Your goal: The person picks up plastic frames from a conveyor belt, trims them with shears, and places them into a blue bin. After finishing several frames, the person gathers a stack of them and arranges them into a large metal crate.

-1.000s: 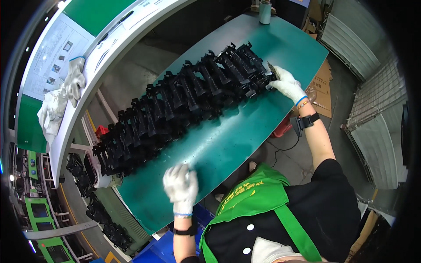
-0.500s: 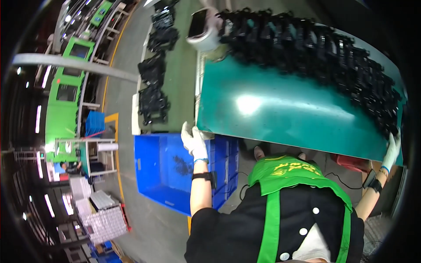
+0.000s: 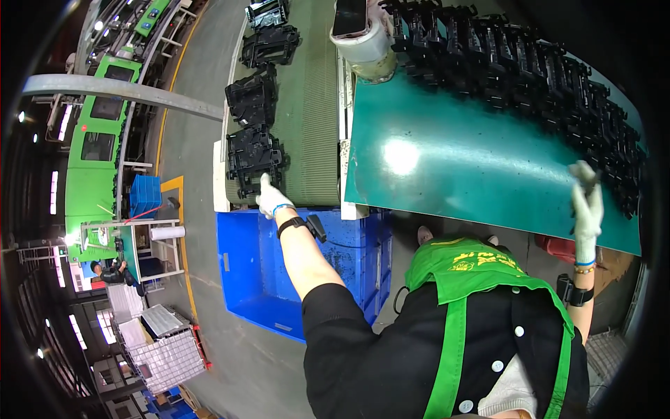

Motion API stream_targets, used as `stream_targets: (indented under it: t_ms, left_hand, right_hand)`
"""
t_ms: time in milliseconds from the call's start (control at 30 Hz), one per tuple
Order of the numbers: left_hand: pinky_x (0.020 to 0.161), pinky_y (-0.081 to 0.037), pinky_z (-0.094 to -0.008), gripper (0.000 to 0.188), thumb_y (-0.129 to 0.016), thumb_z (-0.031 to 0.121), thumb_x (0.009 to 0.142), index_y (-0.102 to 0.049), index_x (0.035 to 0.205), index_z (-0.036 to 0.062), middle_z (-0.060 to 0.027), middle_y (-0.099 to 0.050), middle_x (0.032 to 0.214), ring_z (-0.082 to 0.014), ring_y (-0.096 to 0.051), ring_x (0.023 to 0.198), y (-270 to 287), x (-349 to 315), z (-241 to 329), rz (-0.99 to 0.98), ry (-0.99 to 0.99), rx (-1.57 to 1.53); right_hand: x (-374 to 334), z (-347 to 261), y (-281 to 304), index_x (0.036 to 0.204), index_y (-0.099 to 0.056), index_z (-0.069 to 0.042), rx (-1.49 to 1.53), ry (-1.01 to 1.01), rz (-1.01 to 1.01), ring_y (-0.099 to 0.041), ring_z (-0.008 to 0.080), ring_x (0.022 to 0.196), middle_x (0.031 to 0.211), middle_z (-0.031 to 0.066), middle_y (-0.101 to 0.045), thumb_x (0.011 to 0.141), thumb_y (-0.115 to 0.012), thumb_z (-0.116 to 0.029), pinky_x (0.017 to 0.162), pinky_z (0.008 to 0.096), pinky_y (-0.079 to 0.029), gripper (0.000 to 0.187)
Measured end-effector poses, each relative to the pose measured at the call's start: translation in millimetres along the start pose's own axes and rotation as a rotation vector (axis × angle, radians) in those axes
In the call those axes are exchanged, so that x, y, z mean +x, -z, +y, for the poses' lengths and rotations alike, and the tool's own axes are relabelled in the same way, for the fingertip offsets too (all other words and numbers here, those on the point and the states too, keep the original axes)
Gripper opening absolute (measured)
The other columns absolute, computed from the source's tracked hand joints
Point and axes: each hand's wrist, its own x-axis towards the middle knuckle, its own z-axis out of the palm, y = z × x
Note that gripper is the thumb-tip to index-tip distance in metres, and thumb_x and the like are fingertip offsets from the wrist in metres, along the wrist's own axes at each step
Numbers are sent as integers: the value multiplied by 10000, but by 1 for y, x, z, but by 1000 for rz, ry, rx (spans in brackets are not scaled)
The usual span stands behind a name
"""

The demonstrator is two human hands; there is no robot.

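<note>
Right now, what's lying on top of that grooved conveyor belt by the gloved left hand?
Black moulded plastic parts lie in a row on the belt; the left hand touches the nearest. Anything beneath them is hidden.

1. A grey concrete floor point(image 3: 199, 126) is marked with yellow lines point(image 3: 183, 230).
2. Green machines point(image 3: 98, 133) are lined up at the left.
3. A wire cage cart point(image 3: 167, 359) is parked below.
4. Ceiling lamps point(image 3: 54, 192) are seen at the left rim.

My white-gloved left hand point(image 3: 269, 199) meets a black moulded part point(image 3: 255, 159) on the dull green ribbed belt point(image 3: 314, 133); my white-gloved right hand point(image 3: 587, 209) hovers over the glossy green table point(image 3: 460, 167), beside a blue crate point(image 3: 269, 272).
</note>
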Motion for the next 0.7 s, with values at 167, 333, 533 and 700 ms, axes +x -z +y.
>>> stream_targets:
  t_ms: [167,333,533,700]
  left_hand:
    - [1080,-471,-491,850,-737,531,816,-552,1418,-39,-285,-616,1339,-434,-563,1271,-22,1,7,154,18,322]
    - [1002,-500,-526,674,-739,265,798,-567,1384,-19,-287,-571,1405,-380,-627,1197,-35,35,-27,52,-113,73]
    - [969,-518,-515,543,-672,290,875,-618,1348,29,-210,-607,1388,-343,-636,1180,-8,98,-19,-460,-760,138]
    - [981,-553,-550,482,-625,227,952,-584,1406,69,-166,-617,1380,-373,-616,1224,-42,97,47,-589,289,-1068]
  right_hand:
    - [-51,-49,-87,1445,-465,66,368,-421,-481,-693,141,819,1230,157,-676,970,-599,-98,638,273,-556,521]
    - [-90,-53,-112,1357,-490,57,892,-839,-593,-707,167,800,1090,123,-660,924,-682,-102,721,337,-632,500]
    - [-96,-67,-122,1300,-514,38,906,-891,-457,-718,183,792,1069,106,-657,923,-708,-129,732,343,-643,456]
    - [-88,-66,-138,1274,-523,29,834,-862,-616,-719,181,761,1069,114,-659,936,-708,-155,724,343,-640,427]
